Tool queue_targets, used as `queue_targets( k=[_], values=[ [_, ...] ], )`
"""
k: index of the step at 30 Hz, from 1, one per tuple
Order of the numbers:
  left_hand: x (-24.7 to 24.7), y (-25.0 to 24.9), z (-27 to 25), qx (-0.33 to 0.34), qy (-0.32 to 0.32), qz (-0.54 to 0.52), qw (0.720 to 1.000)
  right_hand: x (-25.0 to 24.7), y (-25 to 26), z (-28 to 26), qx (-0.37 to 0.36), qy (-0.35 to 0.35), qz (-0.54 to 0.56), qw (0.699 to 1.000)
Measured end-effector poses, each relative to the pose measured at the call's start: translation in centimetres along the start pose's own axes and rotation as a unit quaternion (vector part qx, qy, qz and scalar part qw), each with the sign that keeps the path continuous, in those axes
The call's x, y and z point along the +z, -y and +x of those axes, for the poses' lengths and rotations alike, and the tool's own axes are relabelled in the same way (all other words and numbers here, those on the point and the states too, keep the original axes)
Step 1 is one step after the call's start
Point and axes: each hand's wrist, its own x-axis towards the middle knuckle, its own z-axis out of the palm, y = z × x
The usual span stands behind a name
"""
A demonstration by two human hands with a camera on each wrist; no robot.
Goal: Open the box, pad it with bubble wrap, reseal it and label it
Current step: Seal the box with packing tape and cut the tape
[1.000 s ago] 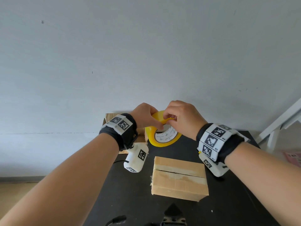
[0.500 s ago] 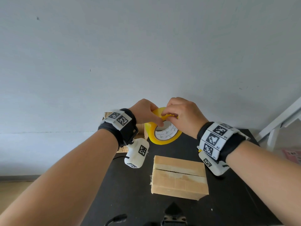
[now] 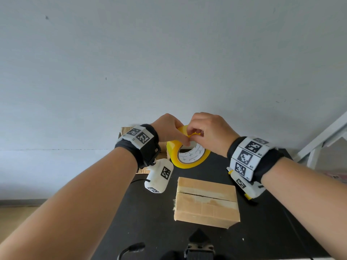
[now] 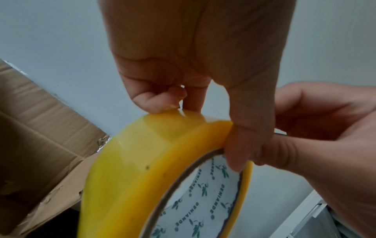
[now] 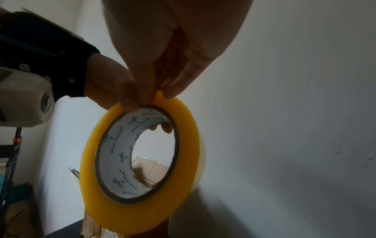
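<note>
Both hands have lifted the tape roll (image 3: 187, 156) a little higher above the table (image 3: 262, 241) than a moment ago, and the right hand (image 3: 210, 134) has shifted its fingertips (image 5: 171, 91) onto the top rim, pinched together on the yellow edge as if picking for the loose end. The left hand (image 3: 167, 130) steadies the roll, thumb (image 4: 242, 145) curled over the rim into the core and fingers bent against the outer face. No strip hangs free yet, so resealing has, by my judgement, not begun: the box (image 3: 206, 201) lies closed below and nearer than the fingers, its top seam showing as a dark slit between worn tape marks. Beyond the fingers is bare wall (image 3: 169, 62); left of them stands a larger open carton (image 4: 40, 145), near the roll. Between roll and box is open room for drawing tape downward.
</note>
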Motion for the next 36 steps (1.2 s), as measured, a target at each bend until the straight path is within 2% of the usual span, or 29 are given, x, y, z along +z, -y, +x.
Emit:
queue_targets(
  k=[6,11,19,30,36],
  values=[
    [-0.1,0.1,-0.2,0.006,-0.001,0.015,1.0,0.1,0.3,0.2,0.014,0.008,0.011,1.0],
    [-0.4,0.2,-0.3,0.006,-0.007,0.011,1.0,0.1,0.5,0.2,-0.012,0.014,-0.014,1.0],
    [-1.2,0.5,-0.4,0.008,-0.004,-0.003,1.0,0.3,0.6,0.4,-0.008,-0.029,0.008,1.0],
    [-0.9,1.1,-0.6,0.015,0.017,-0.03,0.999,0.1,0.9,0.7,-0.007,0.001,0.042,0.999],
    [-0.9,1.5,-0.5,0.001,0.017,-0.033,0.999,0.5,0.9,0.7,0.035,0.008,0.038,0.999]
  ],
)
